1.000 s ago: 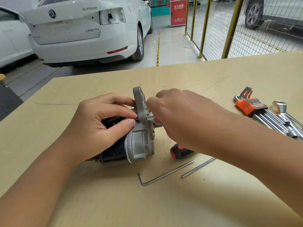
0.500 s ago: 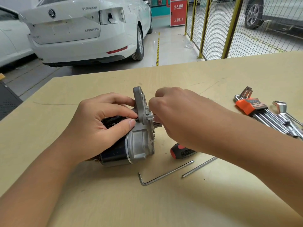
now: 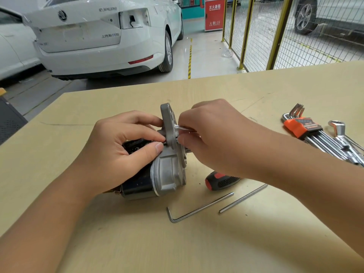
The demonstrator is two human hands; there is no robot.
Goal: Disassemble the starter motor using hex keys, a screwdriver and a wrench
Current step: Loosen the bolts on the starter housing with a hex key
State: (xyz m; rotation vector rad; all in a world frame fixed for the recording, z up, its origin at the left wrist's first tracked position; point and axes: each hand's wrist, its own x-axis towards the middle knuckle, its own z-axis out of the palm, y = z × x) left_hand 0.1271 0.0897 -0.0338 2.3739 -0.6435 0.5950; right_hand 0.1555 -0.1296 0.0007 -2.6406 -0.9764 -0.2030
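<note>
1. Near the middle of the pale wooden bench, in the head view, lies the starter motor: a black cylindrical body with a grey cast-metal nose housing and an upright flat mounting flange facing right.
2. The left hand grips the motor's black body from the left, fingers curled over its top and the thumb pressed against the housing just behind the flange.
3. The right hand reaches in from the right, its fingers curled and pinching a thin bright metal shaft whose tip meets the right face of the flange; whether this is a bolt or a tool I cannot tell.
4. Just right of the motor, toward the near edge, a screwdriver with a black and red handle lies on the bench, its blade hidden under the right forearm.
5. Nearer the front edge lie a loose L-shaped steel hex key and, just to its right, a second thin steel rod, partly covered by the forearm.
6. Toward the right edge rests a set of long silver hex keys in an orange plastic holder, with a chrome ring wrench just beside it on the right.
7. Beyond the far edge stand a white car, a red cabinet and a yellow-framed wire mesh fence.
</note>
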